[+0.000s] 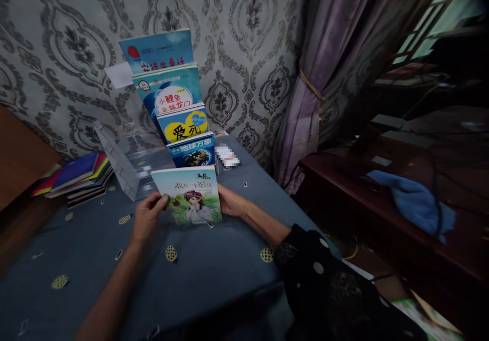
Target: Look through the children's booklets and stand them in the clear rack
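Note:
Between my hands is a picture book with a pale blue and green cover and a drawn figure on it. My left hand grips its left edge, thumb on the front cover. My right hand is closed on the right edge, its fingers hidden behind the book. Right behind it rises a clear tiered rack that carries a dark blue earth book, a yellow and blue book, a teal book and a tall blue book, stepped upward toward the wall.
A pile of colourful books lies left of the rack. A blurred-out white item is on the blue tablecloth to the right. Beyond the table stand a purple curtain and a dark red desk with a blue cloth.

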The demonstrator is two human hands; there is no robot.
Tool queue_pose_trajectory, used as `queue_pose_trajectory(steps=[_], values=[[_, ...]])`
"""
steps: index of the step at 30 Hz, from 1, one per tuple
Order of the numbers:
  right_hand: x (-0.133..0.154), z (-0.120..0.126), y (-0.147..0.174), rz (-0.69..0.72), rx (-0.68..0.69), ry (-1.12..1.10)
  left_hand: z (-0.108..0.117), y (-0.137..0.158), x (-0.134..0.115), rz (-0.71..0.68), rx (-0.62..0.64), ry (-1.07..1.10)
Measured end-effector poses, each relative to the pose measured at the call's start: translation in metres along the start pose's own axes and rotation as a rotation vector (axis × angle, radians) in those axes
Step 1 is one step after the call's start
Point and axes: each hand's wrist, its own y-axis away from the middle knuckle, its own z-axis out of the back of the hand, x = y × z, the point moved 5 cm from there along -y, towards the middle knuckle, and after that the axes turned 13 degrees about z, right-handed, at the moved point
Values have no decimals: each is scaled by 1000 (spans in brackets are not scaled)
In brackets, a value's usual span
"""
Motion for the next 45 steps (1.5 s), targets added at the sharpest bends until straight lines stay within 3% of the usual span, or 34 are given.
queue_pose_trajectory(steps=[5,10,13,16,21,26,30,34,45], values=[[3,-1,0,-6,21,-173,-7,6,3,103,29,75],[-10,14,-4,69,-66,-76,-9,4,21,284,67,70],[-15,23,-8,128,-95,12,-10,3,29,315,123,-30],[-14,35,-11,210,-134,247,-10,2,36,240,156,-248],[-5,48,-7,241,-231,981,-10,1,41,26,130,-709],[-1,40,-4,203,-179,1294,-14,6,38,-92,72,-1161],[-1,35,-4,181,-141,1387,-15,12,33,-198,-21,-1321],[0,33,-3,195,-134,1382,-16,10,35,-346,-18,-1272],[-1,32,-4,212,-129,1370,-13,2,45,-362,4,-1179]])
